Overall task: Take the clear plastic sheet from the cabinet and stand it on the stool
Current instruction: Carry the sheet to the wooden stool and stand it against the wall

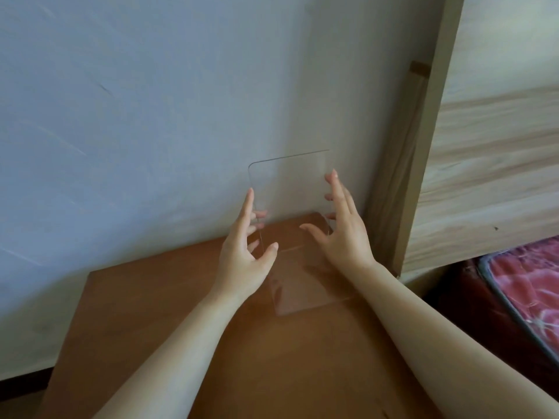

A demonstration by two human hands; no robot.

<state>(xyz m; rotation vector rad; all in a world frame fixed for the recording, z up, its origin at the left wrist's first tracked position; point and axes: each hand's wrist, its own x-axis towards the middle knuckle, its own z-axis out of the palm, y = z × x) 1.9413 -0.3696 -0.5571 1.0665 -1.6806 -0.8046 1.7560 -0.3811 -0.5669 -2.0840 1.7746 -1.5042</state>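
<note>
Two spread hands, your left hand [245, 252] and right hand [341, 234], merely touch the sheet [290, 182] between them, so an uneven release could topple it on the stool [181, 297].

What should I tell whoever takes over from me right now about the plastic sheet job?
Left hand: open, fingers spread at the left edge of the clear plastic sheet; firm contact unclear.
Right hand: open, likewise at the right edge.
Sheet: out of the cabinet, upright on the stool near the wall, its bent foot flat on the top.
Done: fetching and standing.
Left: draw both hands away and check it stands alone.
</note>
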